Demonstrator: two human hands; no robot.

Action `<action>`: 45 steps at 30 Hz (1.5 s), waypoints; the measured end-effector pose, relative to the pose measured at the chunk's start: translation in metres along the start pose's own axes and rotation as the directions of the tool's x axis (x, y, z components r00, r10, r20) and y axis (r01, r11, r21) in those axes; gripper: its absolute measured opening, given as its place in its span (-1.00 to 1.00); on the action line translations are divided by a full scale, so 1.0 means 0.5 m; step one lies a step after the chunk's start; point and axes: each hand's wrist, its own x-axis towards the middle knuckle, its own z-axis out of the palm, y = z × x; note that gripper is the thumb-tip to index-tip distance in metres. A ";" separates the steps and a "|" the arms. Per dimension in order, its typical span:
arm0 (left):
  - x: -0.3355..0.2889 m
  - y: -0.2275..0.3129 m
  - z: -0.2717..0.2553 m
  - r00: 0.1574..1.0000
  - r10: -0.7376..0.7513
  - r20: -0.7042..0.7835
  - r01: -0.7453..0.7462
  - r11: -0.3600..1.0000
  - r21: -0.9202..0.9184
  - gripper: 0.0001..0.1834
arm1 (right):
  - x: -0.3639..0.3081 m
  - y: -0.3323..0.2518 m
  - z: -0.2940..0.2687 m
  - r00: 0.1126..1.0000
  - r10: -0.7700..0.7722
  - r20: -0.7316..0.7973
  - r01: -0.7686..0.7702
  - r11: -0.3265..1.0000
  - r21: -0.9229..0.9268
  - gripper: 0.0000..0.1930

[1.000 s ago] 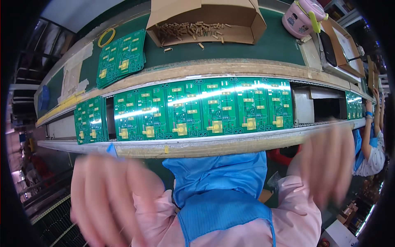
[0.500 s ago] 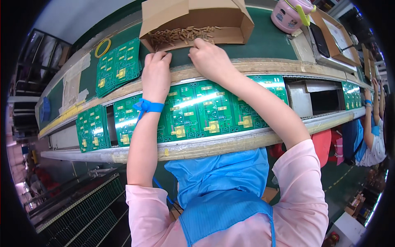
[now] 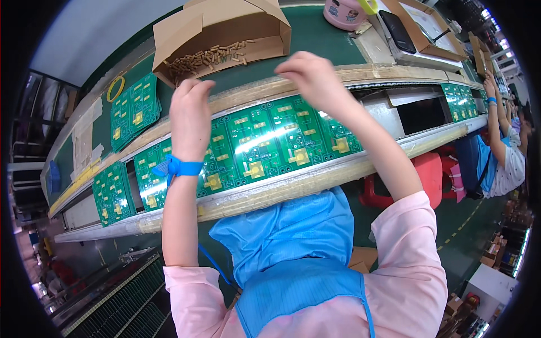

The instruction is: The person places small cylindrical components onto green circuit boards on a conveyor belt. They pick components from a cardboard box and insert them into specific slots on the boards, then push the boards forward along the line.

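Note:
My left hand is raised over the rail in front of a cardboard box. Its fingers are curled together, and whatever they may hold is hidden. Just right of the box's front, my right hand has fingers and thumb pinched together; nothing I can name shows between them. Inside the box lies a heap of small brown cylindrical parts. Below both hands, a row of green circuit boards with yellow patches sits in the rail, partly covered by my forearms.
A stack of green circuit boards lies left of the box, by a yellow tape roll. A pink container, a black phone-like device and a shallow carton stand at the far right. Another person's arm reaches to the line.
My right hand has moved away from the parts in the box toward its right side. My left hand stays near the box's front edge. The whole view has shifted and turned slightly.

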 end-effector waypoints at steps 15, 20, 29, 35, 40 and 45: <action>0.002 0.237 0.236 0.968 0.107 0.225 0.044 0.816 -0.577 -0.84 | -0.222 0.118 -0.126 0.924 0.365 0.115 -0.382 0.861 0.337 -0.86; 0.000 0.221 0.227 0.951 0.041 0.305 0.173 0.749 -0.640 -0.84 | -0.224 0.122 -0.129 0.945 0.321 0.058 -0.324 0.909 0.263 -0.85; -0.003 0.216 0.227 0.952 0.066 0.299 0.145 0.762 -0.631 -0.84 | -0.221 0.113 -0.134 0.975 0.209 0.073 -0.219 0.956 0.195 -0.85; 0.000 0.220 0.220 0.952 0.130 0.276 0.065 0.798 -0.600 -0.86 | -0.218 0.113 -0.132 0.993 0.108 0.057 -0.114 0.986 0.123 -0.87; 0.001 0.209 0.234 0.966 0.143 0.215 0.006 0.819 -0.574 -0.87 | -0.215 0.115 -0.130 0.991 0.101 0.084 -0.111 0.987 0.117 -0.90; 0.002 0.213 0.232 0.963 0.168 0.212 -0.028 0.842 -0.539 -0.86 | -0.215 0.114 -0.125 0.993 0.076 0.094 -0.084 0.993 0.084 -0.93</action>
